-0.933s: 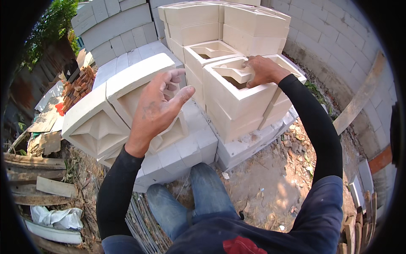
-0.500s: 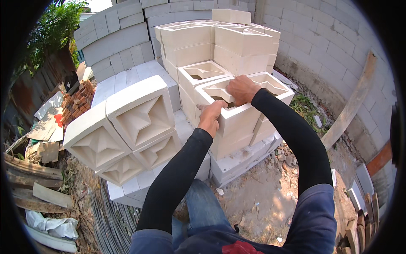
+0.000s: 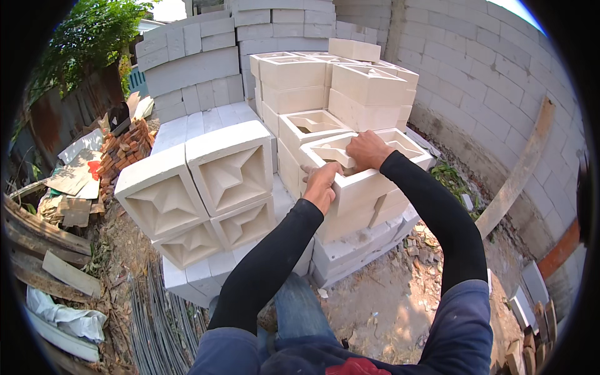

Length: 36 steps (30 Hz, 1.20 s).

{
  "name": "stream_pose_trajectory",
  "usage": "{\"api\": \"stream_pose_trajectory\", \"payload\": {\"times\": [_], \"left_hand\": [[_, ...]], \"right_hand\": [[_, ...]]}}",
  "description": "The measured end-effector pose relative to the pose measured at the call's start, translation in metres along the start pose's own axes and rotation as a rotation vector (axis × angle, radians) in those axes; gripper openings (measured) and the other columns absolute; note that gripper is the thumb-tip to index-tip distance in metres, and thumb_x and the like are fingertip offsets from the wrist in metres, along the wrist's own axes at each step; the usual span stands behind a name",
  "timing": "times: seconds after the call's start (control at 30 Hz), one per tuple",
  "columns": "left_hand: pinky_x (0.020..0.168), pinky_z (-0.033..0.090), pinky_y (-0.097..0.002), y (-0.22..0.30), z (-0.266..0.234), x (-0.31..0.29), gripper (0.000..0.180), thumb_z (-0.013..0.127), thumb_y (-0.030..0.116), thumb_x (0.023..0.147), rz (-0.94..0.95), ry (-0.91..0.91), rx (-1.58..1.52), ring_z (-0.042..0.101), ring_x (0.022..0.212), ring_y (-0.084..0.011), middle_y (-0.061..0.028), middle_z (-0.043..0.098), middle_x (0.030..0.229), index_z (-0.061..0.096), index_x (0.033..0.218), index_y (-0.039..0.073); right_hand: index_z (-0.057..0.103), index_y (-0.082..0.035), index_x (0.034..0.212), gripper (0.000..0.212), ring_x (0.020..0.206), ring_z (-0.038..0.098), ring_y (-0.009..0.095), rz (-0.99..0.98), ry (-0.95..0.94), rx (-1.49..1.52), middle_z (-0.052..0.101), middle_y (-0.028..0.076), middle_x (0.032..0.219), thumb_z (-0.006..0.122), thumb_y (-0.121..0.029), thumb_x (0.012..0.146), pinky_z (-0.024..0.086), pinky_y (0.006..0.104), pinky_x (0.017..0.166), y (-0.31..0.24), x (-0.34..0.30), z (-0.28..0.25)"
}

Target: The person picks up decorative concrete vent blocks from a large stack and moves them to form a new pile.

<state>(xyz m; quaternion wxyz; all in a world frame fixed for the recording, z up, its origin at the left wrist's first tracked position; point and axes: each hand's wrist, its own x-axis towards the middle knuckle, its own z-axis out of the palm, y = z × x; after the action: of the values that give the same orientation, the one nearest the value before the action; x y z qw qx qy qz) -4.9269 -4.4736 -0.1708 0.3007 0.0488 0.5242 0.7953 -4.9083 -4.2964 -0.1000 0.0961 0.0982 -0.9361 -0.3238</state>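
Note:
A cream ventilation block (image 3: 361, 189) lies with its hollow side up on the near end of a stack of similar blocks. My left hand (image 3: 321, 185) grips its left corner, with the thumb over the top rim. Inside the block's opening, my right hand (image 3: 370, 150) is closed on an inner rib; its fingertips are partly hidden. Just behind sits another hollow block (image 3: 312, 122). To the left, several more ventilation blocks (image 3: 230, 175) stand on edge in two rows, showing star-shaped recesses.
Light grey blocks (image 3: 187, 62) are piled high at the back left. A block wall (image 3: 462, 69) runs along the right, with a plank (image 3: 519, 162) leaning on it. Thin steel rods (image 3: 164, 325), red bricks (image 3: 128, 150) and timber (image 3: 47, 228) lie to the left.
My view has shifted, so the scene sits lower and slightly to the right. Both hands keep their places on the same block, which has not clearly moved on the stack.

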Motion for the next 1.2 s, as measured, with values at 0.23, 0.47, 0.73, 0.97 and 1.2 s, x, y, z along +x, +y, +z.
{"api": "stream_pose_trajectory", "payload": {"times": [0.23,0.47,0.73,0.97,1.2], "left_hand": [[0.098,0.050,-0.0460,-0.014,-0.006,-0.092,0.103,0.078,0.031,0.079,0.249,0.037,-0.040,0.055,0.122,-0.0336,-0.0200,0.043,0.139,0.014,0.158,0.009],[0.104,0.049,-0.0524,-0.042,-0.065,-0.171,0.120,0.081,0.062,0.079,-0.075,-0.462,-0.401,0.047,0.135,-0.0376,-0.0199,0.033,0.153,0.011,0.163,0.011],[0.096,0.056,-0.0416,-0.200,-0.081,-0.156,0.130,0.080,0.080,0.064,0.266,-0.504,0.000,0.057,0.126,-0.0302,-0.0218,0.049,0.138,0.032,0.154,-0.001],[0.085,0.060,-0.0418,-0.247,-0.083,-0.188,0.120,0.070,0.082,0.075,-0.363,-0.471,0.160,0.063,0.122,-0.0323,-0.0307,0.058,0.130,0.037,0.149,-0.007],[0.090,0.058,-0.0473,-0.279,-0.110,-0.183,0.096,0.089,0.042,0.079,-0.544,-0.580,0.052,0.064,0.120,-0.0312,-0.0216,0.061,0.134,0.040,0.149,-0.003]], "right_hand": [[0.078,-0.006,0.085,0.026,0.101,0.070,0.031,0.005,-0.013,0.046,0.073,0.013,0.080,0.079,-0.027,0.070,0.042,0.0701,0.105,-0.033,-0.062,-0.086],[0.075,-0.002,0.091,0.032,0.107,0.068,0.035,0.072,-0.180,0.271,0.072,0.019,0.087,0.080,-0.027,0.072,0.031,0.0707,0.111,-0.066,-0.173,-0.108],[0.068,-0.002,0.127,0.045,0.107,0.070,0.036,0.015,-1.020,0.706,0.069,0.020,0.127,0.071,-0.024,0.088,0.046,0.0455,0.109,-0.111,-0.248,-0.071],[0.065,-0.001,0.130,0.048,0.107,0.070,0.034,-0.040,-1.364,0.631,0.068,0.020,0.129,0.068,-0.028,0.091,0.047,0.0438,0.107,-0.184,-0.316,0.000],[0.062,0.000,0.133,0.051,0.108,0.070,0.032,-0.026,-1.422,0.678,0.067,0.020,0.130,0.065,-0.033,0.094,0.049,0.0420,0.104,-0.204,-0.340,0.028]]}}
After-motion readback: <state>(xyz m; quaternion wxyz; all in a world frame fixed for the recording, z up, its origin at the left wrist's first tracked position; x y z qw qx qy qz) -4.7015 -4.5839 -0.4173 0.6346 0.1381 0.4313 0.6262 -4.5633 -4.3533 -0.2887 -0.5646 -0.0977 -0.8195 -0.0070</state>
